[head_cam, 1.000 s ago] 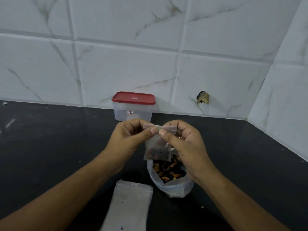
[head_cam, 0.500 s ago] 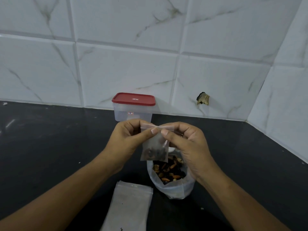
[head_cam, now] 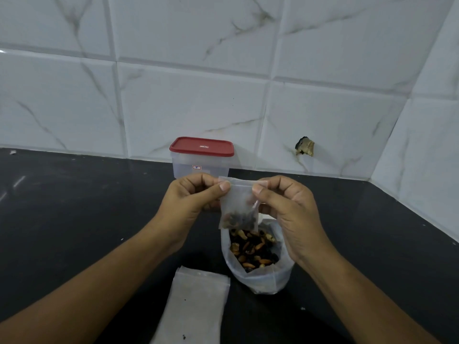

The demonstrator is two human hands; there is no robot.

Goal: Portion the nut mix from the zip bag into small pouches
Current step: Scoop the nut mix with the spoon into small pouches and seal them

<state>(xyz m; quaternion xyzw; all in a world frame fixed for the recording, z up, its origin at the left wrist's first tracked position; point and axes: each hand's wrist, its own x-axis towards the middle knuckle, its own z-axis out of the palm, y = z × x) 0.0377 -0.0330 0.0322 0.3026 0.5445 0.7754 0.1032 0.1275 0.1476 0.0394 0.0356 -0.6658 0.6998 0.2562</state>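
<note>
Currently small pouch (head_cam: 238, 203) held mid-air by its top strip: left hand (head_cam: 192, 196) pinches left corner, right hand (head_cam: 289, 209) pinches right corner, fingers (head_cam: 219, 187) clamped on the plastic at both ends. Nuts sit in pouch bottom, hanging below the fingers, just above open zip bag (head_cam: 263, 278) of nut mix (head_cam: 252, 249) standing on dark worktop (head_cam: 74, 207). Flat empty pouch (head_cam: 198, 306) lies left of bag; red-lidded container (head_cam: 201, 157) behind, at wall.

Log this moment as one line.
left hand: pinches small pouch top | right hand: pinches same top | zip bag: open, below pouch
</note>
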